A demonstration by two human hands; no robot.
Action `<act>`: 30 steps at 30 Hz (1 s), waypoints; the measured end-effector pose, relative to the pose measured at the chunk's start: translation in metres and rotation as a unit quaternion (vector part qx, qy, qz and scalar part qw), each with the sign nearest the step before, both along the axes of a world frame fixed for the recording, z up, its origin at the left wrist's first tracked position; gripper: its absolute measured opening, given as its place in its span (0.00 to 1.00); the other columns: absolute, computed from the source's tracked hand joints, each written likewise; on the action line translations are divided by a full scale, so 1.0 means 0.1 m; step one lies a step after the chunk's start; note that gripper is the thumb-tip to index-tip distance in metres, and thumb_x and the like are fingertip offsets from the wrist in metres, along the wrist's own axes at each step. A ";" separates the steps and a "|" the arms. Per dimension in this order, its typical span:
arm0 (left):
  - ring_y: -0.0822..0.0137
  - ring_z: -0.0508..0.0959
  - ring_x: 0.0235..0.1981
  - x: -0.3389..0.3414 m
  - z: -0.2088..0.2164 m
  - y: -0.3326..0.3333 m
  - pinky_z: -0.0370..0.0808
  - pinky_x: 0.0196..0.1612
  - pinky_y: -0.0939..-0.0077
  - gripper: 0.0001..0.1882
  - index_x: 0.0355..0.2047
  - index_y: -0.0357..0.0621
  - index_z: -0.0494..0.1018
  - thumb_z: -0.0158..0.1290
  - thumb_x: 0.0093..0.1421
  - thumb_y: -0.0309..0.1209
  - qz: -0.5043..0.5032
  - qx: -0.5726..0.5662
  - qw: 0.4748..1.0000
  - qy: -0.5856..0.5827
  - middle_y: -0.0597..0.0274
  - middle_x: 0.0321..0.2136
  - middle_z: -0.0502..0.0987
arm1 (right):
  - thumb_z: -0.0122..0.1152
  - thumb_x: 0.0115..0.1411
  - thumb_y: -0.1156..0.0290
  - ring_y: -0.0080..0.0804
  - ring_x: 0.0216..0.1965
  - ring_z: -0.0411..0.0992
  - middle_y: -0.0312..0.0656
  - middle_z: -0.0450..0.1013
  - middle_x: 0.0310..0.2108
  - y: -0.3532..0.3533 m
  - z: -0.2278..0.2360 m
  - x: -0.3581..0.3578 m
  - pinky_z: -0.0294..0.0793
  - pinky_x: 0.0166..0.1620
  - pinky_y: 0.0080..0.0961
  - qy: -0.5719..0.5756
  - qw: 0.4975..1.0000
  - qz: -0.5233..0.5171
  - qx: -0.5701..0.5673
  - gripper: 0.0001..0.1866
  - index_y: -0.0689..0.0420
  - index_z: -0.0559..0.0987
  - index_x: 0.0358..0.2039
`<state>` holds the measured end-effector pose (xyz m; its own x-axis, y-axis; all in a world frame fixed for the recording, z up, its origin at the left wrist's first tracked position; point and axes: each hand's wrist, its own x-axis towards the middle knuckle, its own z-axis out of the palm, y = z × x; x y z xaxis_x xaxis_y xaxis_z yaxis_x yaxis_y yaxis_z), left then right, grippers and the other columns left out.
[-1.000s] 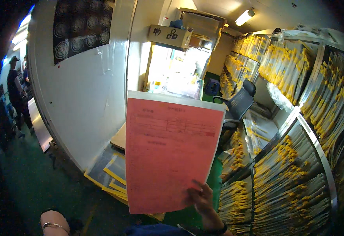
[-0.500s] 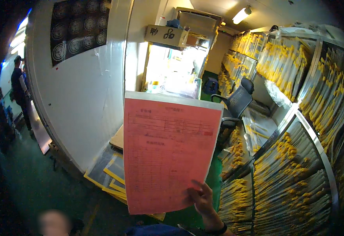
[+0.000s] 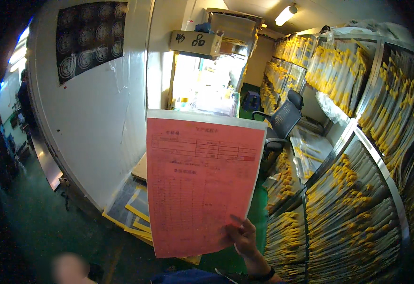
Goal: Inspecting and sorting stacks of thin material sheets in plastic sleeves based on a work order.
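Observation:
My right hand [image 3: 243, 236] is closed on the lower right edge of a red paper form [image 3: 202, 189], with some fingers on its printed face. The form stands nearly upright in front of me, filled with tables and rows of print. A pale border, from a sheet or sleeve behind it, shows along its top and right side. A dark band [image 3: 265, 275] circles my right wrist. Low at the left edge is a blurred shape that looks like my left hand [image 3: 69, 269]; its fingers cannot be made out.
Racks [image 3: 353, 199] packed with thin yellow-edged frames line the right side. Beyond the form are an office chair [image 3: 285, 118] and a brightly lit bench with a cardboard box [image 3: 195, 42] above it. Flat yellow-edged frames [image 3: 133, 208] lie by the white wall [image 3: 93, 128]. A person [image 3: 26, 106] stands far left.
The view has shifted slightly, so the wall and racks sit a little further left or lower. The form stays in my right hand. The person at far left is now more hidden by the wall.

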<state>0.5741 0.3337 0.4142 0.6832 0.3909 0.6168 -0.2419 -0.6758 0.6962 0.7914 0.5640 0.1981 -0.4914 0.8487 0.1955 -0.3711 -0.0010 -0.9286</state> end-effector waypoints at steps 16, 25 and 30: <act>0.71 0.74 0.17 -0.64 -0.77 0.27 0.70 0.21 0.79 0.12 0.17 0.44 0.71 0.64 0.43 0.32 0.469 -0.130 0.840 0.239 0.66 0.16 0.73 | 0.52 0.55 0.82 0.34 0.30 0.75 0.46 0.73 0.33 0.05 -0.05 -0.06 0.79 0.30 0.31 0.037 0.998 0.031 0.035 0.18 0.62 0.68 0.48; 0.77 0.74 0.17 -0.76 -1.10 0.43 0.71 0.21 0.82 0.13 0.15 0.40 0.71 0.67 0.38 0.29 0.602 -0.158 0.755 0.206 0.62 0.15 0.74 | 0.54 0.55 0.80 0.36 0.31 0.75 0.48 0.74 0.32 0.07 -0.03 0.03 0.79 0.32 0.31 0.026 0.999 0.016 0.023 0.18 0.62 0.68 0.48; 0.77 0.74 0.17 -0.76 -1.08 0.42 0.70 0.21 0.83 0.12 0.15 0.39 0.72 0.67 0.38 0.29 0.630 -0.178 0.722 0.226 0.61 0.15 0.75 | 0.54 0.55 0.80 0.36 0.31 0.75 0.49 0.73 0.33 0.10 -0.07 -0.02 0.79 0.32 0.32 0.029 0.999 0.020 0.016 0.18 0.62 0.68 0.48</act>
<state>0.4977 0.3761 0.3062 -0.2523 0.9559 0.1504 0.7143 0.0791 0.6953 0.7894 0.5738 0.1907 -0.5116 0.8216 0.2514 -0.4245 0.0127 -0.9053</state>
